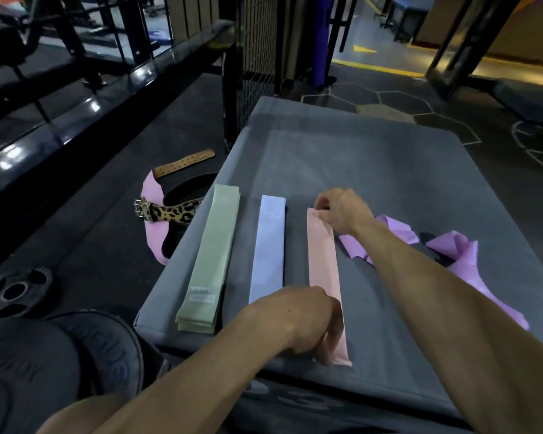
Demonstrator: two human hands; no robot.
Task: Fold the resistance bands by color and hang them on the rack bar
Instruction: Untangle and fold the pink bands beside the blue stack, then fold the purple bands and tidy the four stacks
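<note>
The grey padded box [373, 183] carries three flattened bands side by side: a green stack [209, 261] on the left, a blue band [268, 249] in the middle and a pink band [323, 261] on the right. The loose purple bands [452, 245] lie rumpled further right. The right hand [342, 211] pinches the pink band's far end, and the left hand [298, 321] pinches its near end, which overhangs the box edge. I'd guess a careless tug could slide it off, or skew it onto the blue one.
</note>
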